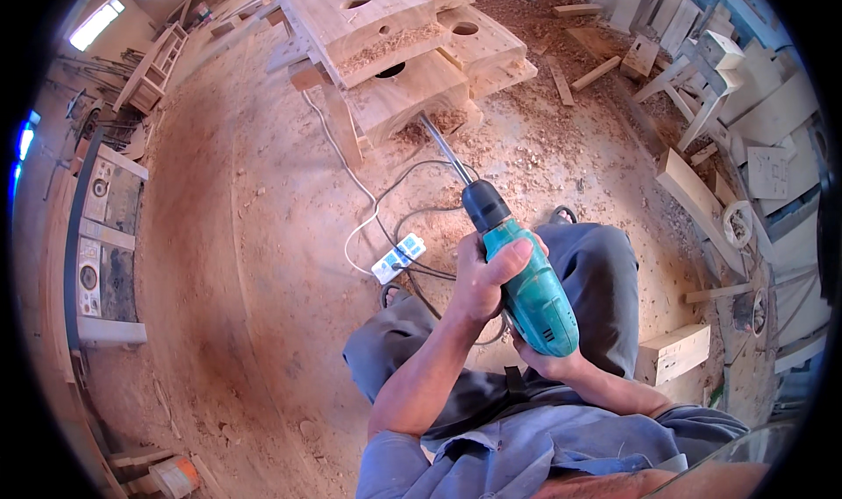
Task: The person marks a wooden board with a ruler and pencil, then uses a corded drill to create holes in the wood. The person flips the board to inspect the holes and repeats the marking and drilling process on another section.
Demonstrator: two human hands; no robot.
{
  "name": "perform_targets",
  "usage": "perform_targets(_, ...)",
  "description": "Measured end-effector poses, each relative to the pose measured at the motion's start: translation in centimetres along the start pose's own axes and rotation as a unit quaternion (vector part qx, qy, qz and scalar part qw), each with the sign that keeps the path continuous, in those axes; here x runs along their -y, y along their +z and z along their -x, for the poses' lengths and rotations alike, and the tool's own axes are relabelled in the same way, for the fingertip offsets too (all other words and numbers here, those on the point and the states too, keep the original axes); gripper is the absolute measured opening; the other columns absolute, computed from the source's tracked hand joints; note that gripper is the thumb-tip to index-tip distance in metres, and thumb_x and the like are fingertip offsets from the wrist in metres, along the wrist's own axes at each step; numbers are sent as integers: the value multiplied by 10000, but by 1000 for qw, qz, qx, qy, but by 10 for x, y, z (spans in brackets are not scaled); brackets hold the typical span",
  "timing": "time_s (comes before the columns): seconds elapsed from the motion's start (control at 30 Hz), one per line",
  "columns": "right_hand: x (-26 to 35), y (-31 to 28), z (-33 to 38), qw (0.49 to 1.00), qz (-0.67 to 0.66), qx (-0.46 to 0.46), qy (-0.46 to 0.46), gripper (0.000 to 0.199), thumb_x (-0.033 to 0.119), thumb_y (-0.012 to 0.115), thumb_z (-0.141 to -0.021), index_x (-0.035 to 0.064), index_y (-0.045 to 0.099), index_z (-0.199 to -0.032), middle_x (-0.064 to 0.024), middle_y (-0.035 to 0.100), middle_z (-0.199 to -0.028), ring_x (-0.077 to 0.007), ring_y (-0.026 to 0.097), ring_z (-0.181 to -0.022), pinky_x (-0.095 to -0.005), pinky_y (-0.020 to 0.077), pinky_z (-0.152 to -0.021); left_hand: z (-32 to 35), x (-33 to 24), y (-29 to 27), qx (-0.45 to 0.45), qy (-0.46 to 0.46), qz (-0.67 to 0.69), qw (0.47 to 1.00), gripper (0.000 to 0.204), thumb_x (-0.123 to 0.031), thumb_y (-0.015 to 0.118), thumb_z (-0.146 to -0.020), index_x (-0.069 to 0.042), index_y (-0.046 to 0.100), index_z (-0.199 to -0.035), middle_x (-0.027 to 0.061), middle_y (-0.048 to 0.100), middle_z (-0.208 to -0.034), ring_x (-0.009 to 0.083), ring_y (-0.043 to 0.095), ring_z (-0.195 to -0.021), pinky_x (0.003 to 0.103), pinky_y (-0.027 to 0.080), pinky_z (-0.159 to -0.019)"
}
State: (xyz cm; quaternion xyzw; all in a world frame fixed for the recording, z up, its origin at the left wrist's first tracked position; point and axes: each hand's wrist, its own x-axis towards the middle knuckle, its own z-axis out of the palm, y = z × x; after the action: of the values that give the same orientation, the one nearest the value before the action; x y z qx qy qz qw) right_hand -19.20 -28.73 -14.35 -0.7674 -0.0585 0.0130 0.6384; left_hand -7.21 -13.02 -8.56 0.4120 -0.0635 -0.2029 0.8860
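Note:
Both my hands hold a green power drill (537, 293) with a black chuck (485, 203). My left hand (488, 275) wraps round its body just behind the chuck, thumb over the top. Lower down, my right hand (548, 359) grips the rear end from below; its fingers are mostly hidden by the drill. The long metal bit (447, 151) points away from me, and its tip meets the end of a thick wooden plank (412, 96) in a stack. I cannot tell how deep the tip sits. Wood shavings cling about that end.
More thick planks with round holes (368, 12) lie stacked above. A white power strip (399, 258) with cords rests on the floor before my feet. Offcuts and boards (702, 201) crowd the right side; a wooden block (674, 355) sits by my right leg. Shavings litter the floor.

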Motion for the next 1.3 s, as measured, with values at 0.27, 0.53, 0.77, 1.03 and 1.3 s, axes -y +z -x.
perform_targets(0.27, 21, -8, 1, 1000, -8, 2, 14, 280, 53, 785, -801, 45, 680, -1060, -53, 721, -924, -184, 703, -819, -334, 558, -754, 1, -9, 14, -12, -4, 20, 1000, 471, -338, 759, -865, 72, 652, -1070, 207, 698, -992, 287, 728, -830, 425, 623, -726)
perform_targets(0.53, 25, -4, 0, 1000, -15, -4, 16, 247, 62, 786, -799, 48, 697, -1029, -59, 725, -896, -191, 709, -798, -341, 560, -738, 2, -13, 17, -32, -10, 8, 999, 464, -340, 751, -865, 75, 661, -1051, 203, 702, -987, 283, 728, -824, 425, 623, -729)
perform_targets(0.77, 17, -6, -2, 1000, -18, -4, 7, 235, 50, 780, -795, 56, 699, -1016, -55, 727, -888, -198, 710, -783, -340, 556, -724, 1, -15, 19, -30, -9, 15, 999, 458, -325, 739, -873, 76, 645, -1073, 208, 697, -990, 296, 728, -833, 433, 624, -724)
perform_targets(1.03, 32, -6, -5, 1000, -3, -4, -6, 183, 59, 763, -800, 66, 714, -976, -68, 732, -871, -234, 718, -766, -349, 557, -705, 1, -16, 17, -27, -5, 10, 1000, 455, -333, 727, -880, 75, 649, -1067, 206, 697, -987, 293, 728, -837, 430, 623, -726)
perform_targets(1.3, 42, -4, -7, 1000, -5, -5, -16, 203, 46, 759, -793, 58, 702, -988, -62, 723, -866, -220, 708, -758, -345, 552, -701, 2, -22, 19, -23, 3, -10, 1000, 506, -385, 709, -881, 96, 666, -1032, 197, 699, -956, 279, 725, -825, 417, 618, -723)
